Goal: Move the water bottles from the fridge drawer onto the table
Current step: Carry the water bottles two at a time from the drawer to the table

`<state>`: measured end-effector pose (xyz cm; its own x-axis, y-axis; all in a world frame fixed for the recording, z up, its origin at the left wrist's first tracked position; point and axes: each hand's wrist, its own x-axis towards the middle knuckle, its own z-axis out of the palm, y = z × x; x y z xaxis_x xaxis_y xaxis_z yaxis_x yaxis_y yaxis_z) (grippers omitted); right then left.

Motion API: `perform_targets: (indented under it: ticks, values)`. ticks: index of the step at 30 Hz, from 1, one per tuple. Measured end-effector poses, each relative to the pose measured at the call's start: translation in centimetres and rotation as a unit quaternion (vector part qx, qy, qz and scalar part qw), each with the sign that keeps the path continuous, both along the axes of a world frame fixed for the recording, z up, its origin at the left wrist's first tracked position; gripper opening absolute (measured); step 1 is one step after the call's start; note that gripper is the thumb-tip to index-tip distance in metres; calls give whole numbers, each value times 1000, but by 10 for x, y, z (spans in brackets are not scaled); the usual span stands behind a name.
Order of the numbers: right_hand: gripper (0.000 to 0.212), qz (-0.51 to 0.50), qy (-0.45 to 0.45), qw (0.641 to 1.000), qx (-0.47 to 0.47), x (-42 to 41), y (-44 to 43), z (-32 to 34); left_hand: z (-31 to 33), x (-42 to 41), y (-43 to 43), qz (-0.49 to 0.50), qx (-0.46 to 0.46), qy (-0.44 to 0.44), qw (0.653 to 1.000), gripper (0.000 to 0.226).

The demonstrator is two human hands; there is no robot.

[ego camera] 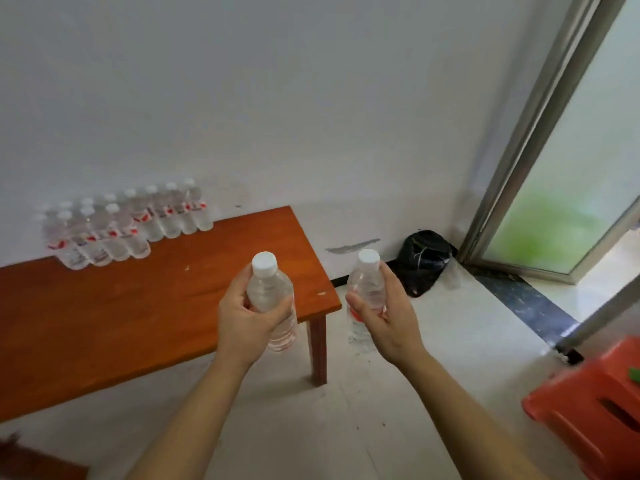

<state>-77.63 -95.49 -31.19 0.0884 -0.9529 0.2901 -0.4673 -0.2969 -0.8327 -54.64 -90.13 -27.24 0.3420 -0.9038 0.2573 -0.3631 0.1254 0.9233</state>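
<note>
My left hand point(244, 315) grips a clear water bottle with a white cap point(268, 285), held upright over the near right corner of the orange-brown wooden table point(138, 306). A second clear bottle point(366, 289) with a white cap and a red label is held upright in my right hand point(384, 318), over the floor just right of the table. Several more water bottles point(128, 225) stand in two rows at the table's far left, against the wall. The fridge drawer is not in view.
A black bag point(424, 261) lies on the floor in the corner by the wall. A glass sliding door point(568, 188) stands at the right. A red plastic stool point(595, 407) sits at the lower right. White tiled floor spreads between the table and the stool.
</note>
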Motion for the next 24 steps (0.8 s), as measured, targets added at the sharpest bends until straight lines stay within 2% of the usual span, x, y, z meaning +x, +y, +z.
perform_targets:
  ticks: [8,12,16,24]
  values:
    - [77,95,3,995,33,138,-107,-35,-30,121,-72,93,14,-22,995,52]
    - [77,134,17,990,40,202,-176,-43,-34,178,-136,131,34,-49,990,61]
    - [90,167,45,983,54,267,-243,-37,-27,239,-190,154,46,-87,983,67]
    - [98,212,143,965,54,384,-334,-28,-35,358,-257,180,114,-177,961,76]
